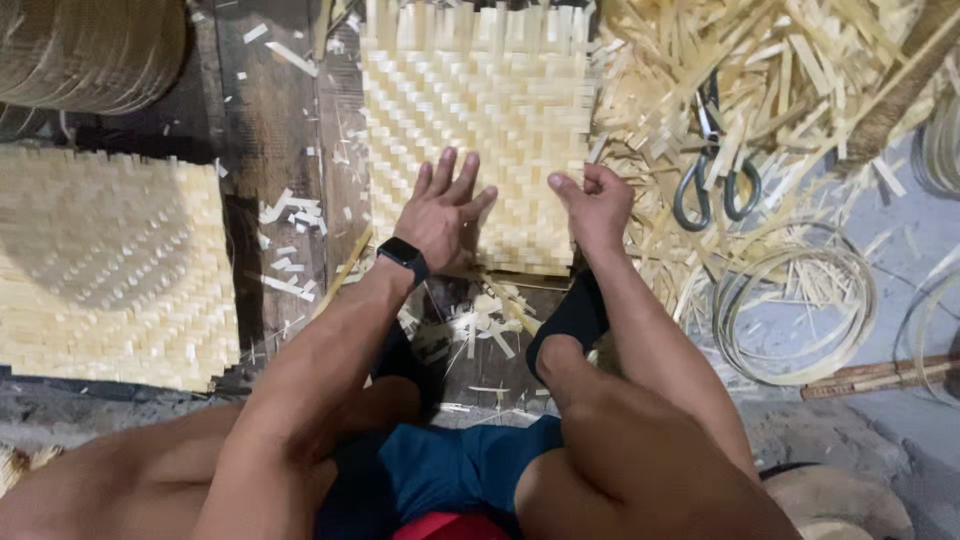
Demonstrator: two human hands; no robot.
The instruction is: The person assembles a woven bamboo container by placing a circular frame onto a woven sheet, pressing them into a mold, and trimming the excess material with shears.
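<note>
We sit on a dark wooden floor (275, 130) strewn with pale bamboo offcuts. Our left hand (443, 212), a black watch (403, 255) at its wrist, lies flat with fingers spread, gripping nothing, on the near edge of a square woven bamboo mat (480, 110). The mat is pale yellow, in a herringbone weave, with loose strip ends along its far edge. Our right hand (595, 205) is curled at the mat's near right corner, thumb and fingers pinched on its edge. Both forearms reach forward over our knees. Scissors (712, 170) lie among strips to the right; a stack of mats (105, 265) lies left.
</note>
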